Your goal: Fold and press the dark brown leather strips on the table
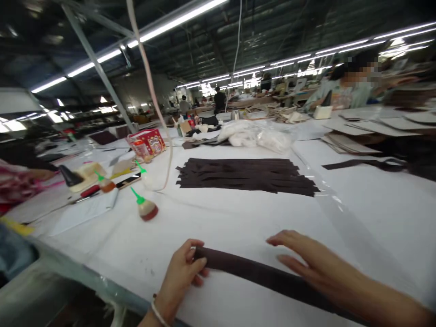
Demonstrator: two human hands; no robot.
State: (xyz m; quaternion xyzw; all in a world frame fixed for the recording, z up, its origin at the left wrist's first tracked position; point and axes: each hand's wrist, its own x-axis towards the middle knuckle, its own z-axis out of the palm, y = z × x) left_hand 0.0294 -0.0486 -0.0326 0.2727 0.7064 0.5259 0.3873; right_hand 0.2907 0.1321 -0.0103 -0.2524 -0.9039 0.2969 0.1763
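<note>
From the head camera, a long dark brown strip [259,274] lies flat on the white surface [238,218] at about 6 o'clock, running from lower centre toward 4 o'clock. The left hand [182,274] pinches the strip's near end, thumb on top and fingers curled around the edge. The right hand [306,261] lies open and flat, fingers spread and pressed along the strip's upper edge, well apart from the left.

Toward 12 o'clock, a fanned stack of similar dark strips [245,175] rests on the surface. Behind it sits a heap of clear plastic bags [259,135]. At 10 o'clock a small bottle with a green nozzle [146,206] lies tilted, with a second green-tipped bottle [104,182] farther out near a red printed box [150,141]. A pale hose [150,91] hangs from above and loops down to the surface near these. At 2 o'clock, grey card sheets [361,129] are stacked, and a loose dark band [364,163] lies beside them.

The room is a wide workshop with a dark ceiling crossed by rows of fluorescent tube lights [177,20]. Another person in a pale top [340,91] sits at 1 o'clock, and a sleeve with a red pattern [17,184] enters at 9 o'clock. More people work at far surfaces.
</note>
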